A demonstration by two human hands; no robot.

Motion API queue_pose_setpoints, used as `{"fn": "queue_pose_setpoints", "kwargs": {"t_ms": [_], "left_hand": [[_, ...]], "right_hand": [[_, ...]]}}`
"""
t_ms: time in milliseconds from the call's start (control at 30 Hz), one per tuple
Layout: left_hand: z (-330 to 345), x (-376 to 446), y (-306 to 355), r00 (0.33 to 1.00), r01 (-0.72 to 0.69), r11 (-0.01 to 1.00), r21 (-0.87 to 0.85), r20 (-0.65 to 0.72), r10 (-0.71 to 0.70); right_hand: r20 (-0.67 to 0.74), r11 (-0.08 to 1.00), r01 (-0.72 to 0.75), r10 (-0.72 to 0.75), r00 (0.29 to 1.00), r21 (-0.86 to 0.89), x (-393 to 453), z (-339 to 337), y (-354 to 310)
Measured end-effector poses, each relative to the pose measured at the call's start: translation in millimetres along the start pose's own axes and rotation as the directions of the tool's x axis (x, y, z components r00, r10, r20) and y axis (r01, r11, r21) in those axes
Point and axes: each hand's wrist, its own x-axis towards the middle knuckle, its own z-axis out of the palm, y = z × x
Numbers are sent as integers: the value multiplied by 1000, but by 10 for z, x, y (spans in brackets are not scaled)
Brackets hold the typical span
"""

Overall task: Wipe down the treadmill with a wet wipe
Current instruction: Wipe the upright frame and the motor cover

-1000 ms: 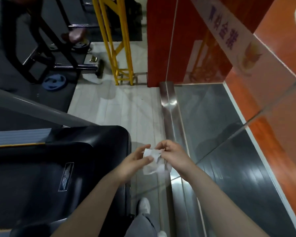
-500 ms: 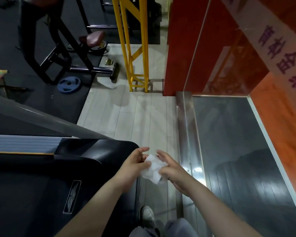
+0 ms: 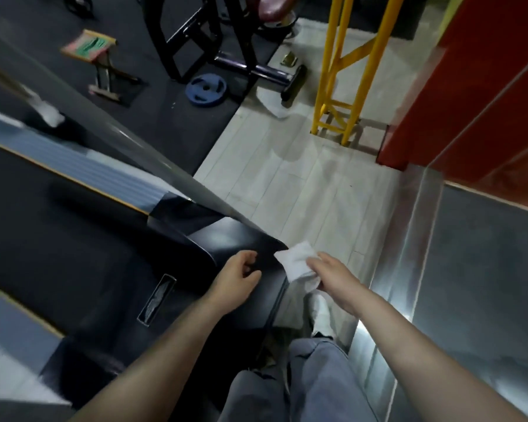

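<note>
Here our right hand [image 3: 337, 277] pinches the wipe [image 3: 297, 264] beside the treadmill [image 3: 235, 239], left hand [image 3: 237, 280] loosely curled, empty; a light pinch risks dropping it.

One treadmill [image 3: 110, 257], one white wipe [image 3: 296, 263], two hands, one blue weight plate [image 3: 206, 89], one yellow frame [image 3: 345, 71], one folding stool [image 3: 96, 53], and one white shoe [image 3: 320, 312].

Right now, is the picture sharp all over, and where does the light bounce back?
Head view: the left side smears with motion blur, worst along the treadmill deck and grey rail; the right hand and wet wipe read fairly crisp; glare streaks the metal strip at right; straight edges bow from the wide lens.
</note>
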Motion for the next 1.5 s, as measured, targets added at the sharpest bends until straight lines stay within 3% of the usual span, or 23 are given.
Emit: {"fn": "queue_pose_setpoints", "kwargs": {"t_ms": [167,267,400,667,967,1167,1333,1500], "left_hand": [[155,372,-460,956,281,960,13,-96,-279],[235,514,-706,916,372,927,39,-179,-360],[258,597,-1010,813,512,858,-41,-298,-500],[169,688,-1785,715,572,793,-210,-346,-607],[276,532,-2766,562,669,644,-370,-316,-765],[478,466,-3119,495,697,554,-454,-254,-831],[786,581,-3236,281,697,356,-623,-221,-934],[998,864,-3186,21,653,221,-724,-274,-961]], "right_hand": [[47,977,-12,22,999,-212,811,-225,13],[126,953,21,18,992,-303,1232,-258,-11],[195,922,60,17,981,-383,1712,-78,-89],[320,852,152,19,947,-501,2487,810,-93],[443,703,274,64,894,-656,3092,1799,120],[546,510,424,111,831,-749,3298,2454,224],[671,251,649,4,741,-718,3666,2975,159],[832,-85,829,-111,544,-553,4465,3787,-43]]}}
